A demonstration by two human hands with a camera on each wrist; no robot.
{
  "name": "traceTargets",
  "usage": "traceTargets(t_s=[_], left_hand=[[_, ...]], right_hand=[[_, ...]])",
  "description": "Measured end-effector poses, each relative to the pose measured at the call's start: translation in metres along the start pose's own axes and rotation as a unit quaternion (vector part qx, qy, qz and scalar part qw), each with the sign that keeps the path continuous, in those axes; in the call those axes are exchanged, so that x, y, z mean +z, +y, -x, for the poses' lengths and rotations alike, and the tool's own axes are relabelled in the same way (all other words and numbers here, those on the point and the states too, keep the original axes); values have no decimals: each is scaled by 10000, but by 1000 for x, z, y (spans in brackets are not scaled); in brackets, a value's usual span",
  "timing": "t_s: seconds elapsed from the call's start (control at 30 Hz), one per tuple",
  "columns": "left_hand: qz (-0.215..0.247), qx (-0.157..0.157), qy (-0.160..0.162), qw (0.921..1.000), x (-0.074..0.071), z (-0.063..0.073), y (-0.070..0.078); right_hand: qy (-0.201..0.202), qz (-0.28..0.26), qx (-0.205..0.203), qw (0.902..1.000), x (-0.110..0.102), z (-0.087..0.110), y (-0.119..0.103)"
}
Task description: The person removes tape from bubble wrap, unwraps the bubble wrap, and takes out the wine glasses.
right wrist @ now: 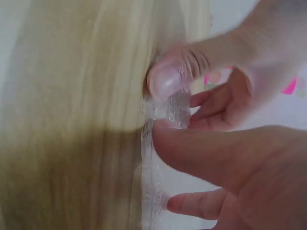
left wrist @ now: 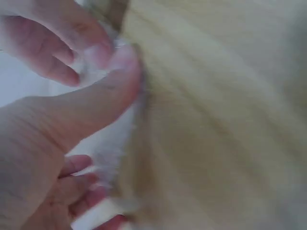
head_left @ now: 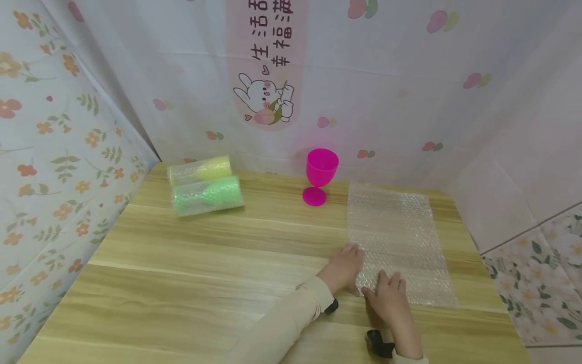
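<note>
A flat, clear rectangle of bubble wrap (head_left: 400, 227) lies on the right part of the table. My left hand (head_left: 344, 265) is at its near left corner, thumb and fingers gripping the edge. Beside it, my right hand (head_left: 391, 298) pinches the near edge, its other fingers spread over the plastic. In the right wrist view, both thumbs meet close together on the crinkled plastic edge (right wrist: 165, 112). The left wrist view is blurred; the left thumb (left wrist: 100, 105) lies along the edge there. Behind the hands, a bright pink plastic goblet (head_left: 322, 169) stands upright, left of the wrap.
Two goblets wrapped in bubble wrap, one yellow (head_left: 204, 169) and one green (head_left: 211, 196), lie on their sides at the back left. A printed curtain (head_left: 386, 91) hangs behind the wooden table (head_left: 182, 273). Floral cloth (head_left: 54, 151) borders the left.
</note>
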State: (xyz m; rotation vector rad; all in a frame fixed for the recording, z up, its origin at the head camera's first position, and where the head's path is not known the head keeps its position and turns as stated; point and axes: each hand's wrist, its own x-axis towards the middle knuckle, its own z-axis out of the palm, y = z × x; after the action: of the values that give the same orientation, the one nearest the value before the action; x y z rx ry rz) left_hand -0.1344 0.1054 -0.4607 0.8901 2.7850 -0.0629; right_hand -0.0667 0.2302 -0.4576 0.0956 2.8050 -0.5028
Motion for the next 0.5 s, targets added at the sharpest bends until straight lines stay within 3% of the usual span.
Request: traceTargets(t_s=[0.13, 0.23, 0.33, 0.43, 0.5], left_hand=[[733, 313, 208, 9966, 17, 0, -11], [1557, 584, 216, 9858, 26, 2, -19], [2706, 977, 212, 9575, 32, 9, -32], [3843, 1184, 164, 9155, 38, 24, -52], [4328, 1172, 164, 8937, 42, 37, -65]], right_hand=[[-19, 96, 86, 9999, 0, -3, 0], [36, 207, 131, 9997, 0, -3, -1], [35, 239, 151, 9996, 0, -3, -1], [19, 304, 118, 9995, 2, -3, -2], [9, 355, 123, 9993, 3, -3, -2]])
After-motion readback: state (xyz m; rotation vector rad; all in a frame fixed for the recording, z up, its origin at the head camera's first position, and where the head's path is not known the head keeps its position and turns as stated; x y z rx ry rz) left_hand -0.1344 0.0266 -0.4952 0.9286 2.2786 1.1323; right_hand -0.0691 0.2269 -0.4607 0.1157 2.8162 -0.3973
